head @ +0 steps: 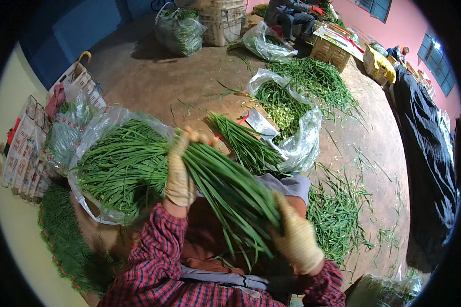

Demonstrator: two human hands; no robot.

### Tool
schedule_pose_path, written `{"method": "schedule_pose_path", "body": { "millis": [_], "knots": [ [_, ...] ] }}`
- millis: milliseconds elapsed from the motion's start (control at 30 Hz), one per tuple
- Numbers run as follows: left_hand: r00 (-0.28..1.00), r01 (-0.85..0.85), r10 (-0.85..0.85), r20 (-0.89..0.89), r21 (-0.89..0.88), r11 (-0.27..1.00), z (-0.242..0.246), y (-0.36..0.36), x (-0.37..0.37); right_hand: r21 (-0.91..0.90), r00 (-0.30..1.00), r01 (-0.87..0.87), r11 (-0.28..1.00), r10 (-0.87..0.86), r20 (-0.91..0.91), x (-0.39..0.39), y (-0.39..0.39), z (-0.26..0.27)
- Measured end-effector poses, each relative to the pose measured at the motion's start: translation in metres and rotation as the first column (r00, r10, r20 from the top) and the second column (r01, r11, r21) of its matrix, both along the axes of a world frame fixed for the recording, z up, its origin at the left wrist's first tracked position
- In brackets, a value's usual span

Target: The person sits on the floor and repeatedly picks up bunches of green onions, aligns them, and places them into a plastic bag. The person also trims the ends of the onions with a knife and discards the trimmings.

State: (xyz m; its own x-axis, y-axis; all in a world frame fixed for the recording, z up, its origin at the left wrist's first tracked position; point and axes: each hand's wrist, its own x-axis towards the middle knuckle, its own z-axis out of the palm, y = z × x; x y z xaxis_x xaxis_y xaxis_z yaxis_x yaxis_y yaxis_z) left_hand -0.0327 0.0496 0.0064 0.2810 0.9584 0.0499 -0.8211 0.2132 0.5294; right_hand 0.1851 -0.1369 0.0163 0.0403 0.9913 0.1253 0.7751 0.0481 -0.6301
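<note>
My gloved left hand [181,169] is closed around one end of a bunch of long green leaves, likely garlic chives [230,184]. At the bunch's leafy end is my gloved right hand [296,234], blurred, with its fingers against the leaves; how firmly it grips does not show. Left of my left hand, an open clear plastic bag [78,195] holds a large heap of the same leaves [119,165]. Beyond the held bunch, another bunch [242,142] lies on a board beside a metal blade [259,122] and red ties [244,117].
An open plastic bag [307,142] holds trimmings, with loose leaves [338,215] on the floor to the right. Stacked crates [23,153] and tied green bunches [61,230] stand along the left wall. Black sheeting [418,153] lies at far right. A co-worker [292,17] sits at the back.
</note>
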Motion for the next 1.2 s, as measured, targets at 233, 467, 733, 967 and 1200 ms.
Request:
{"method": "schedule_pose_path", "body": {
  "millis": [233, 467, 733, 967, 1200],
  "knots": [
    [0.948, -0.300, 0.266, 0.174, 0.214, 0.930, 0.011, 0.082, -0.070, 0.161, 0.912, 0.396, 0.904, -0.367, -0.183, 0.081, -0.040, -0.026],
    [0.908, -0.129, 0.004, 0.418, 0.272, 0.953, 0.020, 0.097, -0.099, 0.032, 0.803, 0.385, 0.923, -0.317, -0.505, 0.082, -0.055, -0.038],
    [0.856, 0.065, -0.255, 0.450, 0.396, 0.916, 0.027, 0.100, -0.104, -0.045, 0.681, 0.369, 0.928, -0.303, -0.667, 0.069, -0.045, -0.022],
    [0.965, -0.076, -0.014, 0.263, 0.330, 0.941, 0.055, 0.056, -0.061, 0.252, 0.861, 0.051, 0.966, 0.085, -0.502, 0.038, -0.016, 0.039],
    [0.740, -0.566, 0.673, 0.020, 0.558, 0.606, 0.103, 0.003, -0.001, -0.122, 0.170, -0.801, 0.586, 0.027, -0.985, -0.011, 0.006, 0.039]
  ]
}}
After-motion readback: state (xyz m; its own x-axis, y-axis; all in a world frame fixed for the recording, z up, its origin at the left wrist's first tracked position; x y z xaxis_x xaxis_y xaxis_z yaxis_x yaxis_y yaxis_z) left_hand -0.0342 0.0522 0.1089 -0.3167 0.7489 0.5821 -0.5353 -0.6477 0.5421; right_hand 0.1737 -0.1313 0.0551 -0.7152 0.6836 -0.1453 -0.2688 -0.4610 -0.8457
